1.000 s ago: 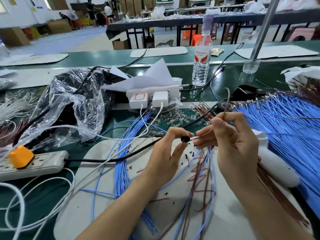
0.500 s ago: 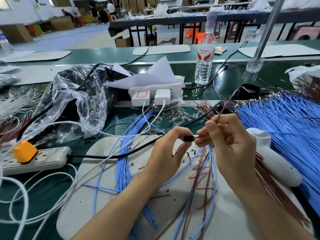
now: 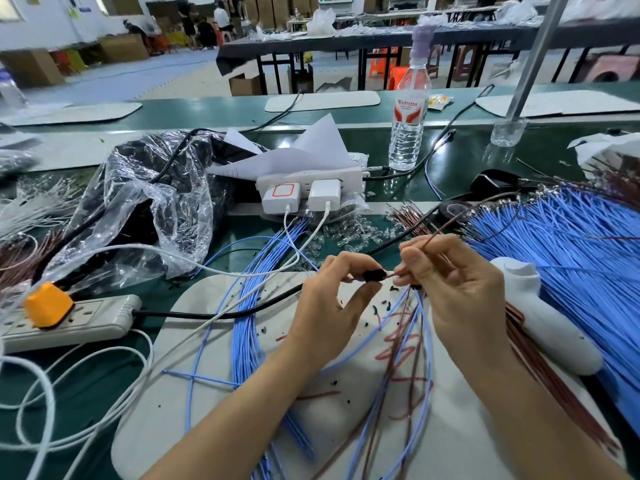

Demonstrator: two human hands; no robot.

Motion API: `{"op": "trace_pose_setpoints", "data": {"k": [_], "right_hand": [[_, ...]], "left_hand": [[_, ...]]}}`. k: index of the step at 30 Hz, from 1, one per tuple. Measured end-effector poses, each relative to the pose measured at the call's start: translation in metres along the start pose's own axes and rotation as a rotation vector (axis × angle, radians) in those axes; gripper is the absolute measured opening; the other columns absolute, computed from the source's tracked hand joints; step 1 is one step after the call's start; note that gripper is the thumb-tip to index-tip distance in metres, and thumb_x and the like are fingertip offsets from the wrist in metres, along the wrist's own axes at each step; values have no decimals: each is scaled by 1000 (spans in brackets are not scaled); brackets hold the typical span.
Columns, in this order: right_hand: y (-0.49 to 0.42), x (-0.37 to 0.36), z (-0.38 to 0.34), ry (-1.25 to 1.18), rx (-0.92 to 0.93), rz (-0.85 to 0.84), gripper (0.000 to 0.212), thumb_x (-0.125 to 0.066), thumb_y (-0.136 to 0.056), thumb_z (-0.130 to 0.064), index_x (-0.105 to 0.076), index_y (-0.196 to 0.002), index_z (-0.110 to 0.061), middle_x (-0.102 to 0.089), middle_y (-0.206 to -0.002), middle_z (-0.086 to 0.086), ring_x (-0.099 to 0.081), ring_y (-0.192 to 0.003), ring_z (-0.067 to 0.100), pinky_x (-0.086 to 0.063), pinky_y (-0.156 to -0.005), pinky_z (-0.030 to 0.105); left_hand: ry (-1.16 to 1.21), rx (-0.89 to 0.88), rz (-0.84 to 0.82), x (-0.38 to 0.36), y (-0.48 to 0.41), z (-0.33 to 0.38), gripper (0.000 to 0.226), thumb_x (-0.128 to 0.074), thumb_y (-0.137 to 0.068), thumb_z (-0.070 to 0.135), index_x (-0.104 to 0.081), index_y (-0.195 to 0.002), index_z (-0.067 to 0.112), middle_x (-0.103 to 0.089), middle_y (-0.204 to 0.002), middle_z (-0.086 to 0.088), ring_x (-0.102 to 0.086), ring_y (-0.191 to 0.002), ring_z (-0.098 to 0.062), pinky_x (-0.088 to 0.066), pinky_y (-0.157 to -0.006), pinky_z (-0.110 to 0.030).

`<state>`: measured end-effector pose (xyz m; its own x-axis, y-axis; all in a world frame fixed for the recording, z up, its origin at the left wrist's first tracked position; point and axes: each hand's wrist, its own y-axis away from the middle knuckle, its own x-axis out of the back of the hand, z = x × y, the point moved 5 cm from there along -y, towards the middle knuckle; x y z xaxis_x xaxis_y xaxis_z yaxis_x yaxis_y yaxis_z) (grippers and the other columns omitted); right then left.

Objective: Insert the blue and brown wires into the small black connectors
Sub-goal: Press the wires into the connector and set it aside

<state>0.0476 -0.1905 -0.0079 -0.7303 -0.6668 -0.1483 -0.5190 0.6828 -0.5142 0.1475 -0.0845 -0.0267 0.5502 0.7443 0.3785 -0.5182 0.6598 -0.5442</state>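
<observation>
Connector [image 3: 374,276], black: pinched by left hand [image 3: 329,306]. Brown wire [image 3: 450,226]: pinched by right hand [image 3: 457,292], tip at connector's end.

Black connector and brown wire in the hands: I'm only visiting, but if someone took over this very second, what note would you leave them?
Left hand pinches a small black connector between thumb and fingertips, above the white mat.
Right hand pinches a brown wire, its tip at the connector's right end. Whether it is seated cannot be seen.
Supplies: blue wires piled at the right, a brown wire bundle behind the hands, and small black pieces on the mat, likely more connectors.
Left to do: push this wire home, add a blue one, then carry on with the rest.
</observation>
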Motion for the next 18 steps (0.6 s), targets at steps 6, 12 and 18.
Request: {"op": "trace_pose_setpoints", "data": {"k": [6, 12, 18], "right_hand": [[-1, 2, 0, -24, -29, 37, 12, -66, -80, -18, -60, -75, -9, -65, -77, -3, -68, -66, 18, -56, -64, 24], [7, -5, 2, 42, -43, 36, 9, -69, -76, -20, -64, -72, -13, -68, -76, -5, -67, -63, 17, -54, -64, 19], [6, -3, 9, 65, -70, 49, 13, -69, -76, -20, -65, -75, -7, -68, -75, -3, -68, -64, 16, -52, -64, 16]], "left_hand": [[-29, -40, -18, -1, 1, 2, 17, -67, -84, 8, -63, -98, 15, -68, -92, 7, -60, -87, -9, -45, -81, -19], [-63, -31, -10, 1, 0, -2, 19, -72, -81, 5, -63, -95, 14, -63, -89, 16, -58, -85, -9, -43, -79, -15], [-38, -15, 4, 3, -1, -2, 22, -73, -79, 4, -63, -95, 16, -66, -91, 6, -59, -85, -8, -42, -79, -14]]}}
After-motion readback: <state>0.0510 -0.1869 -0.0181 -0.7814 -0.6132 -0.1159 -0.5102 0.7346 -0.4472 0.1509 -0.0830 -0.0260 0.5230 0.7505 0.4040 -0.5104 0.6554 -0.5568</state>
